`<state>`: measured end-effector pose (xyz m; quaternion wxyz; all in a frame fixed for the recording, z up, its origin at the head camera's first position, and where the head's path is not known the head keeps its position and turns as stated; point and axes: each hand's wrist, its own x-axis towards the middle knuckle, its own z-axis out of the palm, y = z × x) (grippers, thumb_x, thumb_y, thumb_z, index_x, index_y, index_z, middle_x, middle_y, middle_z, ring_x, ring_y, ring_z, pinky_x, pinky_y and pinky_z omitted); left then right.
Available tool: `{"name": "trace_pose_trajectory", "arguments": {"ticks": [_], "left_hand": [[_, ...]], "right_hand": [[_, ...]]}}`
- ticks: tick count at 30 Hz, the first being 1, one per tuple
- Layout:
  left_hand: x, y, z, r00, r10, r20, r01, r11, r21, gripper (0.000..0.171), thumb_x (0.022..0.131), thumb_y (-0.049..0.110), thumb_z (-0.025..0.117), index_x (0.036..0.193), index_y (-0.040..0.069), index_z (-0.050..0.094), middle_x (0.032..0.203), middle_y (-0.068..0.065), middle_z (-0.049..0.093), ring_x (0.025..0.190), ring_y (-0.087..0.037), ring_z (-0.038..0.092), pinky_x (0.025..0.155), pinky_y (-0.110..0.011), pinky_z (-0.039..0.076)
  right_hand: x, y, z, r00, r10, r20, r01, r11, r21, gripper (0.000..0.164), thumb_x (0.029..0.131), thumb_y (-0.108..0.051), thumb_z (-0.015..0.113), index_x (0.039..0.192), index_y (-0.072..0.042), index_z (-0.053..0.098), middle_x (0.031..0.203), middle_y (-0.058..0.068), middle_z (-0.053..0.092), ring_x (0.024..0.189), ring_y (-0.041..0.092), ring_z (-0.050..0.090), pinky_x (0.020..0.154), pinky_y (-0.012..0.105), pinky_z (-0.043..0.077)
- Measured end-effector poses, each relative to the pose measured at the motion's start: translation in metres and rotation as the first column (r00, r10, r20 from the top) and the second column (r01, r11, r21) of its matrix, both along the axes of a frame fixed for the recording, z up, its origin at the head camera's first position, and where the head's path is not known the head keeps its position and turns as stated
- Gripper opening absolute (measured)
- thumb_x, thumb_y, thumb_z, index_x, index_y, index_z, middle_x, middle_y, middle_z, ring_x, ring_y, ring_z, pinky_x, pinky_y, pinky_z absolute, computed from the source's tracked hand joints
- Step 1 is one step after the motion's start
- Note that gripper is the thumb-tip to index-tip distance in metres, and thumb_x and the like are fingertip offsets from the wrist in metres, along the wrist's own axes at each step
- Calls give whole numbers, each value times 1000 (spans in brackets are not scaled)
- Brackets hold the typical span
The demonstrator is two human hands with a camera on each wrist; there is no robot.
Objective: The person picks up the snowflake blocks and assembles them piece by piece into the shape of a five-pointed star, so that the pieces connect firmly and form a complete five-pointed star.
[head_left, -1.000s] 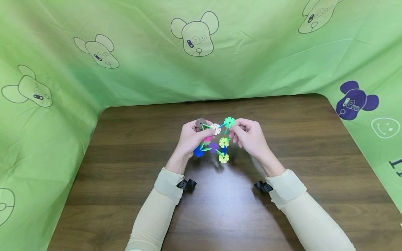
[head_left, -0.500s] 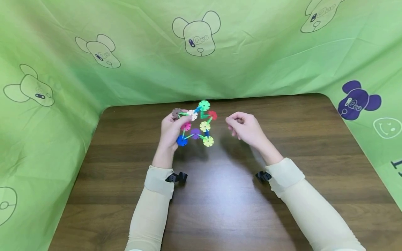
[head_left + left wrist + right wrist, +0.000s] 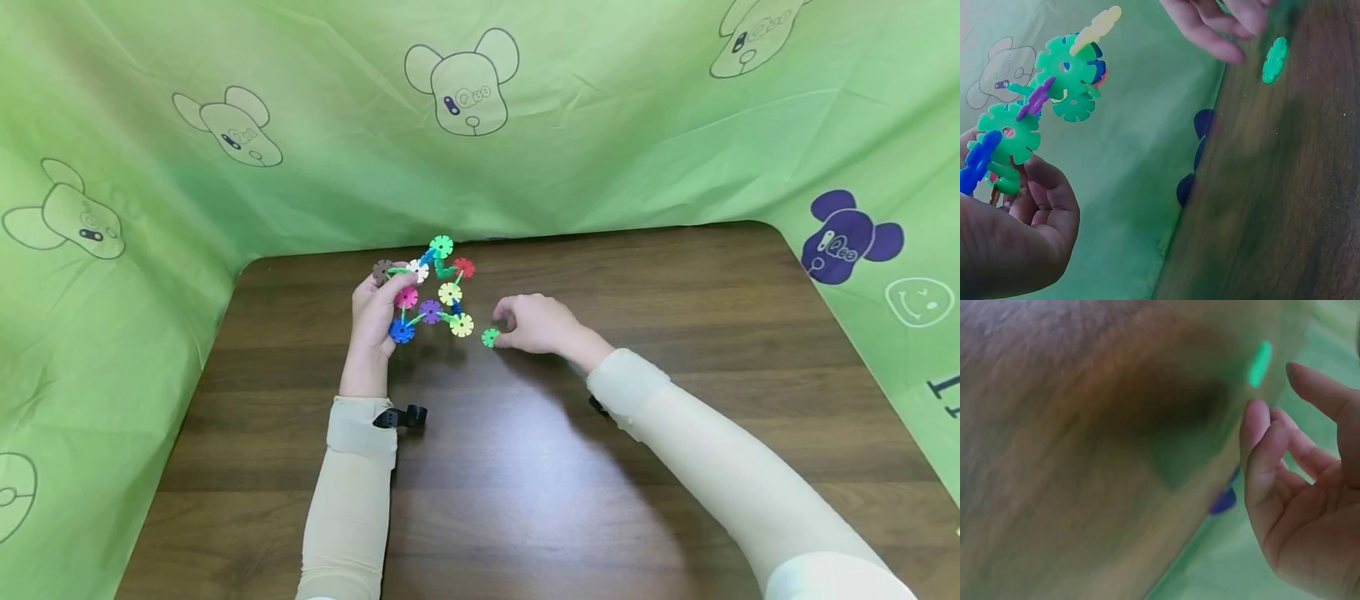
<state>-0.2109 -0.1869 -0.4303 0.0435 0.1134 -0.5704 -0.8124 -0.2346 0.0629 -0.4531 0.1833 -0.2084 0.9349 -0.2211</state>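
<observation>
My left hand (image 3: 372, 310) grips a structure of notched plastic discs, the thumb on its white disc (image 3: 417, 271). The structure forms an open figure above the table. Flat-facing discs in green (image 3: 441, 247), red (image 3: 464, 267), yellow (image 3: 461, 325), purple (image 3: 430, 312) and blue (image 3: 402, 331) are joined by edge-on discs. A loose green disc (image 3: 490, 337) shows at the thumb of my right hand (image 3: 536, 323). In the right wrist view that disc (image 3: 1260, 364) appears beyond the fingertips, with thumb and fingers spread. A gap separates disc (image 3: 1275, 60) and hand in the left wrist view.
The brown wooden table (image 3: 510, 500) lies below both hands. A green cloth (image 3: 337, 167) printed with bear heads stands behind its far edge and along the sides. Black straps with small cameras (image 3: 401, 416) sit at the wrists.
My left hand has carried the structure leftward and away from the right hand. The right hand released the structure, then moved left and a little nearer. A loose green disc has come into view beside it.
</observation>
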Motion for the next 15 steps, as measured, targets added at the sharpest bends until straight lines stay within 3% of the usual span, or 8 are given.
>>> {"name": "trace_pose_trajectory", "arguments": {"ticks": [7, 15], "left_hand": [[0, 2, 0, 1000, -3, -3, 3, 1000, 25, 7, 91, 8, 76, 96, 9, 71, 88, -1, 63, 76, -10, 59, 65, -21, 52], [-1, 6, -1, 1000, -2, -3, 2, 999, 48, 7, 90, 7, 75, 94, 12, 71, 87, -1, 65, 75, -9, 61, 64, -21, 53]], "right_hand": [[0, -13, -7, 998, 41, -36, -38, 996, 81, 23, 89, -33, 80, 107, -20, 75, 92, -3, 68, 90, 20, 64, 75, 46, 53], [0, -10, -11, 999, 1, 39, -1, 1000, 12, 27, 85, -31, 84, 99, -13, 68, 92, 1, 68, 88, 21, 63, 81, 42, 52]]}}
